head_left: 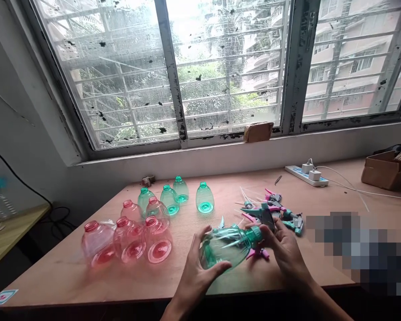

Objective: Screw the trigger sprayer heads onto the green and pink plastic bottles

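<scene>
The left hand (198,265) grips a rounded, translucent green plastic bottle (225,252), tilted between both hands; the right hand (287,249) grasps a teal-and-grey plastic trigger sprayer (266,215) at its neck — whether fully tightened, I cannot tell. Beyond and left of the left hand, rounded translucent red plastic bottles (130,243) and similar green bottles (204,196) stand sprayerless on the worktop (63,278). Loose pink, teal and grey plastic sprayers (298,225) lie around the right hand.

Btls (226,254) glossy smooth plastic, tbl (70,278) matt wood-look, box (379,173) cardbd.
</scene>
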Available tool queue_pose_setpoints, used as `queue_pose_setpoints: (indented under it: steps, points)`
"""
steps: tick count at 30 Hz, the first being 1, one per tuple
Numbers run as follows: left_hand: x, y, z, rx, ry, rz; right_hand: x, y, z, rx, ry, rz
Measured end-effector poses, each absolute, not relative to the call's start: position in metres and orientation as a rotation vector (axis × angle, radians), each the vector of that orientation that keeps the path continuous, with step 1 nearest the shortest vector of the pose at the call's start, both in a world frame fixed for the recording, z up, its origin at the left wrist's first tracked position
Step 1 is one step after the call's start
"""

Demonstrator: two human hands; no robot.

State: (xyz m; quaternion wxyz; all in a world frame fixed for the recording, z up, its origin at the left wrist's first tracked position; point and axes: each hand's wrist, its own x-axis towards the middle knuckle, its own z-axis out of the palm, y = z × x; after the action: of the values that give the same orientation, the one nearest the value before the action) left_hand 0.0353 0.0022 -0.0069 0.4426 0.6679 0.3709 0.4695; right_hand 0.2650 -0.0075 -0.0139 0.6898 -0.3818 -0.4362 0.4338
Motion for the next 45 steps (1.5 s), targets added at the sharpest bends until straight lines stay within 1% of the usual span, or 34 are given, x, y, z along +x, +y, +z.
queue_pose_setpoints:
  steps: [3, 7, 12, 17, 24, 31, 38, 40, 45]
  points:
    - [0.036, 0.003, -0.008, 1.588, 0.958, 1.170, 0.261, -0.012, -0.018, -0.887, -0.941, 1.072]
    - [0.034, 0.001, -0.008, 1.708, 0.942, 1.017, 0.262, -0.012, -0.018, -0.876, -0.900, 1.213]
    - [0.022, 0.004, -0.008, 1.739, 0.922, 0.915, 0.273, -0.013, -0.027, -0.885, -0.935, 1.256]
    - [0.014, 0.010, -0.010, 1.715, 0.845, 0.894, 0.280, -0.015, -0.033, -0.924, -1.018, 1.302]
    - [0.021, 0.009, -0.011, 1.768, 0.923, 1.043, 0.283, -0.017, -0.035, -0.967, -1.041, 1.295]
    - [0.025, 0.013, -0.026, 1.898, 0.946, 1.096, 0.286, -0.015, -0.039, -1.019, -1.103, 1.241]
    - [0.031, 0.002, -0.021, 2.383, 0.872, 1.248, 0.287, -0.018, -0.043, -0.977, -1.038, 1.237]
    - [0.032, 0.002, -0.020, 2.317, 0.882, 1.188, 0.286, -0.021, -0.042, -0.965, -1.015, 1.219]
    - [0.028, 0.003, -0.016, 2.122, 0.866, 0.819, 0.283, -0.024, -0.039, -0.954, -1.059, 1.172]
